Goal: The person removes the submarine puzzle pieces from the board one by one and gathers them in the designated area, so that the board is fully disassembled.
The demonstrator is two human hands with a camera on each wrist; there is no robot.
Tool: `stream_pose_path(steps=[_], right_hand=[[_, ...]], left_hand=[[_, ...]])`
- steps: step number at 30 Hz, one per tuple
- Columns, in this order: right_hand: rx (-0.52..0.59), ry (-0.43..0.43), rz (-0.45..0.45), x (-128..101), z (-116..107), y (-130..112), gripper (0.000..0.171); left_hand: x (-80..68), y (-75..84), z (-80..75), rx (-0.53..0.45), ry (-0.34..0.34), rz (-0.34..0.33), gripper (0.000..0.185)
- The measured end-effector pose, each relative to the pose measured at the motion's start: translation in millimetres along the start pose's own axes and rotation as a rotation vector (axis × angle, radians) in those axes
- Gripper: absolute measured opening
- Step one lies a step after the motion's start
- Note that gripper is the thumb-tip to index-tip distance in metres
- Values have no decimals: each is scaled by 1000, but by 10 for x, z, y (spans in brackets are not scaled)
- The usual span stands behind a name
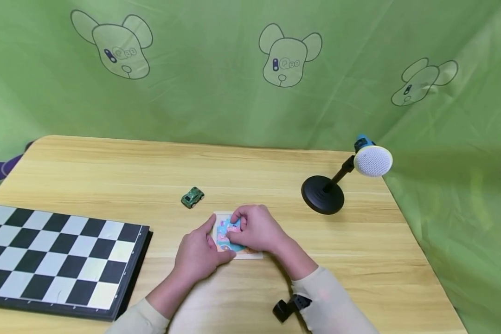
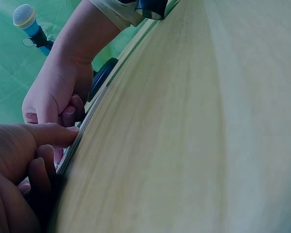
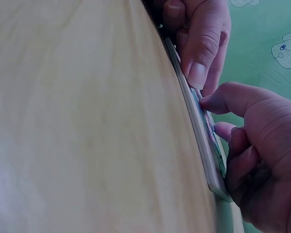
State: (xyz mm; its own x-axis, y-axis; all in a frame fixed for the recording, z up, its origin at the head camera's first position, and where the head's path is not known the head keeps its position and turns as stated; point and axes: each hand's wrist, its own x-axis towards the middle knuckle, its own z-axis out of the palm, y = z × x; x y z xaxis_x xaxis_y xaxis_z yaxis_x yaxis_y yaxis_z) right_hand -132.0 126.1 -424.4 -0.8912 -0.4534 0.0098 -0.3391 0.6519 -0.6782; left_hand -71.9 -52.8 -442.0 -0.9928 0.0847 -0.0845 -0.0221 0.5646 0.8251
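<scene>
A small picture puzzle board (image 1: 229, 232) lies flat on the wooden worktop (image 1: 87, 171), just below the centre of the head view, and both hands are on it. The left hand (image 1: 198, 253) comes in from the lower left of the frame; its thumb lies along the board's left edge and its fingers curl at the near corner, so the grip is closed on the board's edge. The left wrist view shows a fingertip (image 2: 68, 131) pressed on the thin rim of the board (image 2: 80, 133). The right hand (image 1: 256, 229) comes in from the lower right and covers most of the board's right half, its fingers bent down onto the pink and blue picture surface. In the right wrist view its fingertips (image 3: 211, 102) touch the top face of the board (image 3: 203, 141); whether they pinch a loose piece I cannot tell.

A small green toy car (image 1: 192, 197) stands on the worktop just above and left of the board, apart from both hands. A black-and-white chessboard (image 1: 54, 260) lies at the lower left of the frame. A microphone on a round black stand (image 1: 323, 192) sits to the right, its white head (image 1: 373, 160) pointing right. A green cloth with bear outlines (image 1: 290, 55) hangs behind the worktop.
</scene>
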Motion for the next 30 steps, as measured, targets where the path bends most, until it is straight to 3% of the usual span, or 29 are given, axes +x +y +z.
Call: stream_pose_path(steps=[10,18,30], right_hand=[[31,32,-43,-52,-11,16,22],[104,10,-61,-172,-205,23,20],[64,53,-2,-363,-518,384,24]], left_hand=[[-11,-1,4,2,-2,9,102],[-10,7,1,11,-1,4,103],[-14,26,-5,11,10,0,103]])
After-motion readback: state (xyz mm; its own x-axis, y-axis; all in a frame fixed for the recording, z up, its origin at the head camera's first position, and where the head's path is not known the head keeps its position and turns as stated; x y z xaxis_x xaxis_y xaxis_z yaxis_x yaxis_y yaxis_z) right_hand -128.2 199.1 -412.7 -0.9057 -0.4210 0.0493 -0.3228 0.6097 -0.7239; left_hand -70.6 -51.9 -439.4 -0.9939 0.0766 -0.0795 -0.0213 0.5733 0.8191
